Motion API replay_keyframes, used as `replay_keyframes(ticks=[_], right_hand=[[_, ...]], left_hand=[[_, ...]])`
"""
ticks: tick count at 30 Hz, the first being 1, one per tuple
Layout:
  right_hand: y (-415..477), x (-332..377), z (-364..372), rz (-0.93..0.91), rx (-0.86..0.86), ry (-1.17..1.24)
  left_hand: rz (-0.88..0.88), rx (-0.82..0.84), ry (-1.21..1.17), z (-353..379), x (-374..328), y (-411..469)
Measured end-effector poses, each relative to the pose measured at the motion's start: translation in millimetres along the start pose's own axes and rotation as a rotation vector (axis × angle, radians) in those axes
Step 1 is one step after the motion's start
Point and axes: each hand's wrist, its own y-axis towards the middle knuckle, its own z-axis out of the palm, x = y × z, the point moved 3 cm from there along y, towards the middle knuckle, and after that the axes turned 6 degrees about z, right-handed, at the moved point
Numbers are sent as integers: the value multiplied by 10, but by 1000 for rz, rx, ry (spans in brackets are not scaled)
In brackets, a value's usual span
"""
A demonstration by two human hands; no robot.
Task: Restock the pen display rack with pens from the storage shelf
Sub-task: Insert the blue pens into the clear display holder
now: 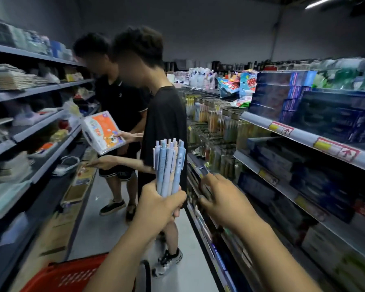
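While the left hand (pixel 156 204) is fisted around their lower ends, the pens (pixel 169 165) stand upright as a bundle at frame centre, clip ends up, pastel blue, pink and white barrels packed tight together. Right hand (pixel 221 198) at 3 o'clock of the bundle, just beside it but not touching; fingers loosely curled and slightly apart, holding nothing that shows, fingertips pointing toward 11 o'clock at the lower shelf edge. Both forearms come in from 6 o'clock.

At 1 to 2 o'clock of the pens, a wire display rack (pixel 215 131) with hanging yellow and orange packs, blurred, contents not readable. Further right, at 3 o'clock, shelves (pixel 303 134) with dark blue boxes (pixel 282 93) stacked in rows and red-yellow price tags on the shelf lip. Bright bags (pixel 238 83) sit above, at 1 o'clock.

Directly behind the pens, 12 o'clock, a person in a black T-shirt (pixel 164 114) facing left, holding an orange and white pack (pixel 102 132). Second person in a black polo (pixel 120 102) just beyond at 11 o'clock. Left shelving (pixel 40 89) at 9 o'clock holds mixed goods, motion-blurred. Red shopping basket (pixel 65 275) at 7 o'clock, bottom edge of frame, on the grey floor (pixel 105 224).
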Motion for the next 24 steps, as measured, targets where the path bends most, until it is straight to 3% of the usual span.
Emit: replay_keyframes(ticks=[15,24], right_hand=[[2798,-831,584,155,-14,-19],[4539,-1673,1090,60,50,21]], left_hand=[[-25,178,-17,512,919,3116],[-7,71,26,1019,1594,4828]])
